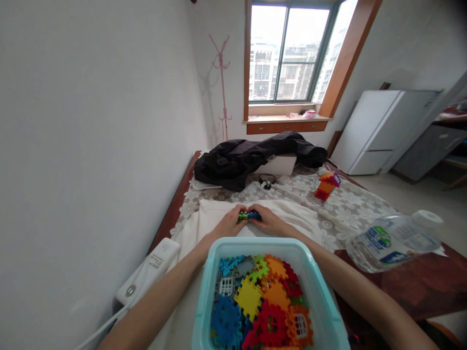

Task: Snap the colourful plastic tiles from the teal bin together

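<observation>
Beyond the bin, my left hand [230, 221] and my right hand [270, 221] meet over the white cloth [207, 209]. Between them is a small group of interlocking plastic building tiles [248, 215], seen nearly edge-on. Its yellow-green end is pinched in my left fingers, and my right fingers close on the blue end. How the tiles are joined is too small to make out. A light blue plastic bin [255, 241] sits between my forearms, holding several loose tiles [249, 297] in yellow, red, orange, blue, green and grey.
An orange and red tile structure [326, 187] stands at the right on the patterned tablecloth [352, 209]. Near my right forearm is a large clear bottle [394, 242]. A white power unit [149, 272] with a cable lies left. Dark clothing [233, 158] and black earphones [267, 181] are farther back.
</observation>
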The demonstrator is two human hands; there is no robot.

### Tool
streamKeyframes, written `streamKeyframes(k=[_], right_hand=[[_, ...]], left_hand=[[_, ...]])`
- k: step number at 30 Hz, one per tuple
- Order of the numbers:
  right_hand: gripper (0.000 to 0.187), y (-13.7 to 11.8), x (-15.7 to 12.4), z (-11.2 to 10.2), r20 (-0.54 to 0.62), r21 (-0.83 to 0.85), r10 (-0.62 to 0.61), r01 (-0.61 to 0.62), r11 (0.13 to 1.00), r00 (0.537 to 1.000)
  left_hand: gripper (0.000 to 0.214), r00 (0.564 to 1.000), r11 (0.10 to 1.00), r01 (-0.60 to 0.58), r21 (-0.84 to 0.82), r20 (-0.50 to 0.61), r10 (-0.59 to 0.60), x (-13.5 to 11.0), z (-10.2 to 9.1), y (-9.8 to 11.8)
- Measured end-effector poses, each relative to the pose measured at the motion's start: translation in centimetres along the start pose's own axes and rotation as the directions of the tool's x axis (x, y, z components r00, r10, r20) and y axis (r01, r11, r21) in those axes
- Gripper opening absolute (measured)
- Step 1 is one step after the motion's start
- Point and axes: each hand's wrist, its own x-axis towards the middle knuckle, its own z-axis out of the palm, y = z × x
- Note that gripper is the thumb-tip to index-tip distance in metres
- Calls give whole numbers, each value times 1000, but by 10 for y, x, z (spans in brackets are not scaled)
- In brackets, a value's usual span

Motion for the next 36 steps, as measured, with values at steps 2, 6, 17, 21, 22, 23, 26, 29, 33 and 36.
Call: streamKeyframes(k=[2,6,17,21,22,23,26,29,33,36], right_hand=[[28,-1,0,0,13,7,-6,6,1000,1000],[27,-1,1,0,20,40,-14,13,999,1000],[35,1,0,-4,77,42,32,-35,998,997],[32,5,0,-7,102,36,57,-61,997,993],[32,5,0,-7,101,37,65,-69,997,993],[32,5,0,-7,99,38,71,-75,996,993],[32,5,0,-6,83,44,73,-77,996,994],[32,3,0,-6,64,55,72,-75,996,995],[27,2,2,-6,43,59,82,-85,995,996],[23,2,3,-5,24,61,85,-86,994,996]], left_hand=[[29,1000,1000,-3,-9,3,3,0,0,0],[30,1000,1000,-7,-21,-3,7,0,1,1],[39,1000,1000,18,-10,16,-17,0,-4,-1],[33,999,1000,25,-9,24,-25,1,-7,2],[33,999,1000,28,-9,22,-28,1,-7,2],[32,999,999,31,-9,20,-31,1,-8,3],[30,999,999,41,-6,12,-41,0,-9,5],[30,999,999,47,1,5,-47,0,-10,7],[30,998,998,55,12,-7,-55,1,-10,8],[29,998,998,60,21,-20,-59,1,-9,6]])
